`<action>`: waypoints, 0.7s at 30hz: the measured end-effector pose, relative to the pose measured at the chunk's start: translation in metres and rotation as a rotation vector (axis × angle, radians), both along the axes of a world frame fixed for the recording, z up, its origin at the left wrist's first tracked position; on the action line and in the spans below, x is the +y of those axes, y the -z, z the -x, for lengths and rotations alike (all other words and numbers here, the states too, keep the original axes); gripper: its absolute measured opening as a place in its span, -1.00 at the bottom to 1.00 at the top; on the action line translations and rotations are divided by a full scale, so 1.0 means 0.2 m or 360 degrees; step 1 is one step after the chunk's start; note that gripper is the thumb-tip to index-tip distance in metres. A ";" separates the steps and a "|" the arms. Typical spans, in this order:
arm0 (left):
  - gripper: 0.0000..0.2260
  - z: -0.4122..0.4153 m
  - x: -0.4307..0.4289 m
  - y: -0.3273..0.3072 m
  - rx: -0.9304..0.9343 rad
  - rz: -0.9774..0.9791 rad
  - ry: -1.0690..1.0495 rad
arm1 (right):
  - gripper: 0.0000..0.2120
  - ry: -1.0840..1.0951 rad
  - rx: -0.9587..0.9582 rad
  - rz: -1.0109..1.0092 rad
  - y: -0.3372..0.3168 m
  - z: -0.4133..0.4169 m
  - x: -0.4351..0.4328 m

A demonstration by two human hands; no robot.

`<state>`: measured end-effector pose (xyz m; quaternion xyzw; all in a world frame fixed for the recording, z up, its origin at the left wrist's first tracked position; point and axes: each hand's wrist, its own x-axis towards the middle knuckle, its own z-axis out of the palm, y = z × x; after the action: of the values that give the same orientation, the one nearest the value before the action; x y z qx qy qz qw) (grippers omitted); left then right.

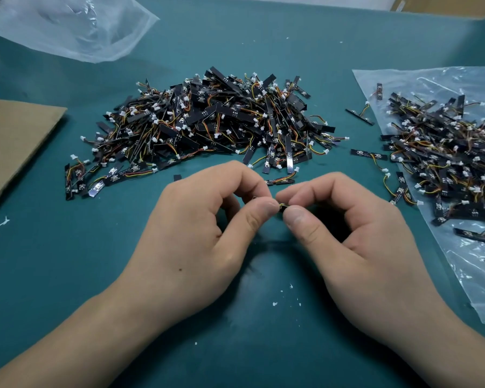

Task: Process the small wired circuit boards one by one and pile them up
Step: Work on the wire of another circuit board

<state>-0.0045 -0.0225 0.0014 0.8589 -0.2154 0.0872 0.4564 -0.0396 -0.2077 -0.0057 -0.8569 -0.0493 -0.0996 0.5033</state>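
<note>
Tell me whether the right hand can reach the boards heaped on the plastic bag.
Probably yes: that heap lies uncovered beside the right hand, nothing between. But it and the left hand pinch one small board.

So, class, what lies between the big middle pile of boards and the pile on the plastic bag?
The head view shows two stray wired boards on the green mat between the middle pile and the bag's pile.

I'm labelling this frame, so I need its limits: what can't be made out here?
Head view only.
- Held board: nearly all hidden by fingertips of left hand and right hand.
- Right pile on its plastic bag: cut off by the right edge.
- Brown cardboard: cut off by the left edge.
- Middle pile: board markings too small to read.
</note>
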 end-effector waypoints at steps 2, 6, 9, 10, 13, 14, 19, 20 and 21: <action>-0.91 0.00 0.00 0.00 -0.0010 -0.0001 -0.0009 | -0.94 -0.0005 -0.0006 0.0065 0.00 0.00 0.00; -0.91 0.00 0.00 0.00 0.0033 0.0030 -0.0001 | -0.95 -0.0061 0.0004 0.0094 -0.01 -0.01 -0.01; -0.90 0.00 0.00 0.00 0.0064 0.0042 0.0021 | -0.92 -0.0108 -0.0005 0.0159 -0.01 -0.01 0.00; -0.90 0.00 0.00 0.00 0.0055 0.0026 0.0027 | -0.92 -0.0122 0.0000 0.0172 -0.01 -0.01 0.00; -0.90 0.00 0.00 0.00 0.0058 0.0021 0.0022 | -0.92 -0.0131 0.0000 0.0154 -0.01 -0.01 0.00; -0.90 0.00 0.00 0.00 0.0060 0.0027 0.0021 | -0.92 -0.0125 0.0000 0.0140 -0.01 -0.01 0.00; -0.88 0.00 0.01 0.00 0.0063 0.0041 0.0068 | -0.94 -0.0164 -0.0013 0.0171 -0.01 -0.01 0.00; -0.88 0.00 0.01 0.00 0.0071 0.0062 0.0057 | -0.94 -0.0161 -0.0015 0.0163 -0.01 0.00 0.00; -0.89 0.00 0.01 0.00 0.0075 0.0072 0.0048 | -0.94 -0.0160 -0.0004 0.0168 -0.01 0.00 0.00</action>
<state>-0.0042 -0.0211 0.0019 0.8468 -0.2156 0.0649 0.4819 -0.0388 -0.2083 -0.0029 -0.8786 -0.0982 -0.0725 0.4618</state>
